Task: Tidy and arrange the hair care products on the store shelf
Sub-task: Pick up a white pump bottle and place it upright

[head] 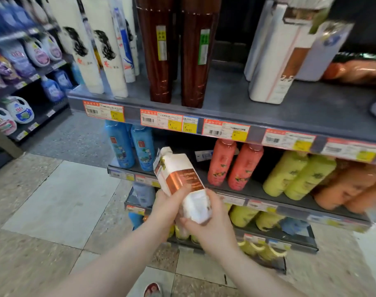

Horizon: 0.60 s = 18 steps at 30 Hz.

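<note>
A white bottle with a copper label (pixel 178 179) is held tilted in front of the shelves, its cap pointing up and left. My left hand (pixel 168 205) grips its left side at the label. Around the bottle's base closes my right hand (pixel 210 226), from below and right. On the top grey shelf (pixel 236 103) stand matching white bottles with copper labels (pixel 275 61) at the right, two dark brown bottles (pixel 178 56) in the middle and white bottles with a hair drawing (pixel 97 50) at the left.
The shelf below holds blue bottles (pixel 131 144), pink bottles (pixel 234 166), yellow-green bottles (pixel 298 174) and orange bottles (pixel 350 189), with a dark gap behind the held bottle. Lower shelves carry yellow products. A detergent rack (pixel 20 82) stands at the left across the tiled aisle.
</note>
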Tool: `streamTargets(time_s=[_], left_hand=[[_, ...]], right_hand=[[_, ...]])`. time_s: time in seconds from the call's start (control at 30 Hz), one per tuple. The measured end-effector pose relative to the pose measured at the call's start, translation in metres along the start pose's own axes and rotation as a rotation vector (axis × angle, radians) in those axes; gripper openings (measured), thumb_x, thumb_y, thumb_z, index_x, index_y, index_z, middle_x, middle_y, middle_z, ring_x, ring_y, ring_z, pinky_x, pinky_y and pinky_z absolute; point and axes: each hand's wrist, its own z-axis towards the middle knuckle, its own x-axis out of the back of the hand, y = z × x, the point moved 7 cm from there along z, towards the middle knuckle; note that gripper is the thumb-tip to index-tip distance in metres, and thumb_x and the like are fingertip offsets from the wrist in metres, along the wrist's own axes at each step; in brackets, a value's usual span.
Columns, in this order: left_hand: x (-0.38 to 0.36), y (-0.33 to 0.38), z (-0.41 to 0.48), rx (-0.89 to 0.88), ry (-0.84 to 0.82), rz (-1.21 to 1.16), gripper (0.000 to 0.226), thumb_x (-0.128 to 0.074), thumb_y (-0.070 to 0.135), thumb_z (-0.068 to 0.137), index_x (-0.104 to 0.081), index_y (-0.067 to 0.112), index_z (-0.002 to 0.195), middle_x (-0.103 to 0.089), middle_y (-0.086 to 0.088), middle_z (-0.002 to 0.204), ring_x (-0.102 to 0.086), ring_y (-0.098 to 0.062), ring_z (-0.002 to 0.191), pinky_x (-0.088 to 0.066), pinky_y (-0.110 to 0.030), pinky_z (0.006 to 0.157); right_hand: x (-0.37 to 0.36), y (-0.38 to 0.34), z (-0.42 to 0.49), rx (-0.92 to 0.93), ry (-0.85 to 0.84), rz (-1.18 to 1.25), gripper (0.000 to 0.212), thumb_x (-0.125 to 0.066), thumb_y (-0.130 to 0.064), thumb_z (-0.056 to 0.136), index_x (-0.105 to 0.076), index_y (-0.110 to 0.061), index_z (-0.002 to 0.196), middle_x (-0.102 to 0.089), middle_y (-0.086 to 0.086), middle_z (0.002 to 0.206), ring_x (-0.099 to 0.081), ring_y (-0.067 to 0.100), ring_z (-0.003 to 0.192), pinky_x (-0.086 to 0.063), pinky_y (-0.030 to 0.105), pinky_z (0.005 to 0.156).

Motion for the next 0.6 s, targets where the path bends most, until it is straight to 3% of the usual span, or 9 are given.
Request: streamTargets(time_s=[0.13, 0.23, 0.3, 0.43, 0.53, 0.6], left_hand=[[-0.004, -0.004, -0.060, -0.028, 0.012, 0.002, 0.035, -0.070, 0.027, 0.077, -0.053, 0.019, 0.106, -0.069, -0.008, 0.101, -0.068, -0.028, 0.091, -0.054, -0.049, 0.084], [-0.019, -0.005, -0.101, -0.055, -0.055, -0.016, 0.043, -0.069, 0.027, 0.078, -0.050, 0.019, 0.116, -0.068, -0.007, 0.107, -0.067, -0.027, 0.095, -0.053, -0.049, 0.087], [-0.036, 0.000, -0.123, -0.083, -0.127, -0.001, 0.048, -0.073, 0.030, 0.074, -0.051, 0.020, 0.116, -0.069, -0.006, 0.107, -0.067, -0.026, 0.096, -0.052, -0.049, 0.089], [-0.085, 0.026, -0.161, -0.156, -0.321, 0.047, 0.073, -0.085, 0.035, 0.051, -0.052, 0.024, 0.116, -0.070, -0.008, 0.109, -0.068, -0.026, 0.097, -0.052, -0.051, 0.090], [-0.124, 0.054, -0.178, -0.239, -0.442, 0.086, 0.074, -0.079, 0.034, 0.050, -0.051, 0.024, 0.119, -0.070, -0.008, 0.110, -0.068, -0.026, 0.098, -0.052, -0.051, 0.091], [-0.149, 0.073, -0.185, -0.294, -0.515, 0.126, 0.076, -0.078, 0.036, 0.051, -0.050, 0.025, 0.121, -0.069, -0.007, 0.111, -0.067, -0.026, 0.100, -0.051, -0.051, 0.092]], right_hand=[[0.029, -0.004, -0.053, 0.022, -0.079, -0.018, 0.087, -0.077, -0.049, 0.060, -0.033, -0.038, 0.134, -0.042, -0.015, 0.128, -0.048, 0.006, 0.116, -0.045, 0.034, 0.099], [0.064, -0.013, -0.079, 0.046, -0.085, -0.010, 0.074, -0.062, -0.059, 0.068, -0.036, -0.036, 0.133, -0.043, -0.015, 0.132, -0.048, 0.004, 0.115, -0.045, 0.028, 0.096], [0.089, -0.020, -0.085, 0.036, -0.051, 0.050, 0.080, -0.052, -0.072, 0.065, -0.038, -0.035, 0.135, -0.047, -0.011, 0.135, -0.050, 0.008, 0.118, -0.048, 0.033, 0.096], [0.138, -0.045, -0.092, -0.037, -0.054, 0.282, 0.049, -0.052, -0.048, 0.088, -0.041, -0.031, 0.133, -0.060, -0.005, 0.123, -0.063, 0.010, 0.103, -0.053, 0.027, 0.082], [0.173, -0.060, -0.099, -0.017, -0.060, 0.344, 0.038, -0.056, -0.045, 0.086, -0.049, -0.033, 0.121, -0.068, -0.006, 0.108, -0.069, 0.011, 0.092, -0.055, 0.031, 0.080], [0.200, -0.072, -0.104, 0.046, -0.012, 0.363, 0.044, -0.060, -0.050, 0.080, -0.051, -0.033, 0.120, -0.070, -0.006, 0.105, -0.070, 0.011, 0.089, -0.055, 0.031, 0.078]])
